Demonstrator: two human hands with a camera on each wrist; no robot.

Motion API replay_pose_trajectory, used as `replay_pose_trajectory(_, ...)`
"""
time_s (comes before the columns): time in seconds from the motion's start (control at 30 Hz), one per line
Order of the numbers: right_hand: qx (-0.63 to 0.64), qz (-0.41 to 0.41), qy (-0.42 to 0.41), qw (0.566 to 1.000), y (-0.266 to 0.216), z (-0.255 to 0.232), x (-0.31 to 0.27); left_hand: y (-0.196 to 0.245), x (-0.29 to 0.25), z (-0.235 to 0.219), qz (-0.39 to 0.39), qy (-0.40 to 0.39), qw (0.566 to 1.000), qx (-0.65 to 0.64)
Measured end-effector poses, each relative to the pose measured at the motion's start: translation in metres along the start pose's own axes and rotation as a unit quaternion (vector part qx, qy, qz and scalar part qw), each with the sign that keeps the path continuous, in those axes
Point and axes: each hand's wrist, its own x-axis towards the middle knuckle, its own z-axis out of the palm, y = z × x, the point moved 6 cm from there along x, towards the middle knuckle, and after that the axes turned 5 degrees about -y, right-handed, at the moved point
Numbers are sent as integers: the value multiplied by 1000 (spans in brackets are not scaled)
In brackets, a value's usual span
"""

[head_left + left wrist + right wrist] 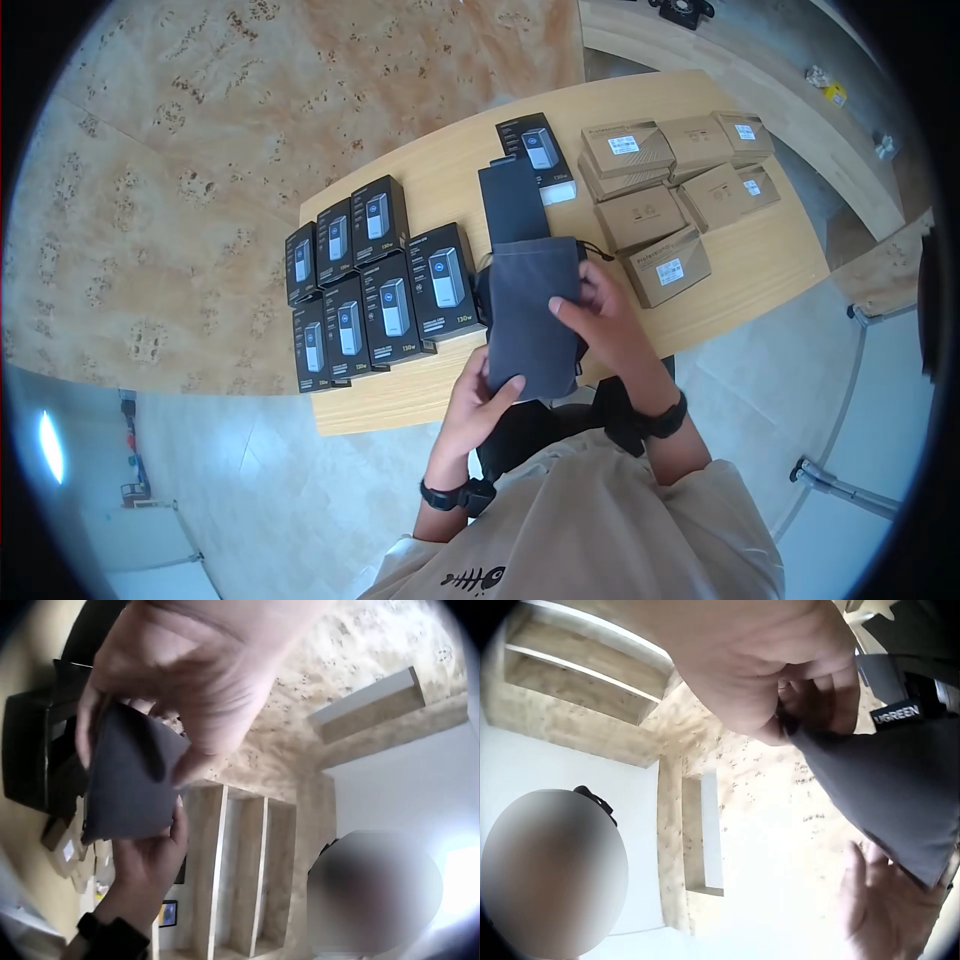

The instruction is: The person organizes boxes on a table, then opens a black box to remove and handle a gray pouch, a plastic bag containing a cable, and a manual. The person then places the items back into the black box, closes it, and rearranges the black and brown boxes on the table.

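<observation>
A dark grey fabric pouch (535,320) is held in both hands above the near edge of the table. The left hand (478,405) grips its lower left corner, thumb on top. On its right side the right hand (608,325) pinches the pouch, thumb across the front. In the left wrist view the left hand (180,682) holds the pouch (135,780) from above. The right wrist view shows the right hand (780,675) at an edge of the pouch (892,787), near a UGREEN tag (897,713). A black open box (512,200) lies just beyond the pouch.
Several black printed boxes (393,305) stand in rows at the left of the wooden table (440,385). Another printed box (538,150) lies at the back, with a white label at its lower edge. Several brown cartons (640,220) are stacked on the right.
</observation>
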Motion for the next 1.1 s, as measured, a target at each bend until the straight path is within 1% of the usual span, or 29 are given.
replay_pose_trajectory(0.03,0,2,-1,1000,13,-7,10,-4,5,3,-20,29,999,35)
replay_pose_trajectory(0.07,-72,-16,20,997,20,-15,18,-6,8,3,-16,62,995,72)
replay_pose_trajectory(0.1,-144,-34,42,988,17,-18,22,-5,10,6,-17,61,995,71)
replay_pose_trajectory(0.17,-167,-27,47,984,14,-20,25,0,12,8,-44,89,985,140)
replay_pose_trajectory(0.2,-189,-20,50,980,12,-20,25,-1,13,8,-46,88,985,141)
replay_pose_trajectory(0.23,-188,-19,50,981,13,-21,26,-2,13,7,-31,94,984,150)
replay_pose_trajectory(0.27,-262,-42,43,963,11,-19,25,-2,12,5,-17,101,982,160)
replay_pose_trajectory(0.3,-335,-66,36,939,8,-17,24,-5,13,3,-20,101,982,159)
replay_pose_trajectory(0.33,-334,-64,36,940,8,-16,23,-3,13,2,6,107,961,253)
replay_pose_trajectory(0.37,-373,-84,50,923,3,-14,19,0,13,3,31,111,932,345)
replay_pose_trajectory(0.4,-411,-104,64,903,-3,-13,16,1,13,3,30,110,932,345)
replay_pose_trajectory(0.43,-411,-103,64,903,-7,-13,13,7,13,7,45,105,907,406)
replay_pose_trajectory(0.47,-391,-112,39,913,-12,-12,10,12,12,11,59,99,877,466)
replay_pose_trajectory(0.5,-370,-120,15,921,-14,-10,7,15,11,13,58,99,878,465)
replay_pose_trajectory(0.53,-371,-119,15,921,-15,-11,4,17,9,15,51,92,883,457)
replay_pose_trajectory(0.6,-406,-98,3,909,-13,-12,-2,21,6,20,45,83,889,448)
replay_pose_trajectory(0.63,-407,-97,4,908,-16,-13,-6,24,4,19,41,96,896,432)
replay_pose_trajectory(0.7,-432,-31,-77,898,-9,-6,-12,25,1,18,37,109,903,415)
replay_pose_trajectory(0.73,-432,-30,-77,898,-8,-3,-16,24,0,17,34,110,901,419)
replay_pose_trajectory(0.8,-501,-51,-81,860,-8,7,-25,20,-1,15,31,113,899,422)
replay_pose_trajectory(0.83,-502,-52,-81,859,-6,10,-26,12,2,14,32,98,909,404)
replay_pose_trajectory(0.87,-520,-69,-70,848,-5,13,-26,8,4,14,34,83,918,387)
replay_pose_trajectory(0.9,-538,-86,-57,837,-4,14,-26,8,4,15,35,83,918,387)
replay_pose_trajectory(1.0,-551,-110,-43,826,0,18,-25,7,7,17,18,71,910,409)
replay_pose_trajectory(1.07,-562,-109,-42,819,2,20,-25,9,7,19,90,74,880,461)
replay_pose_trajectory(1.1,-573,-108,-41,811,3,21,-24,11,8,19,91,75,880,461)
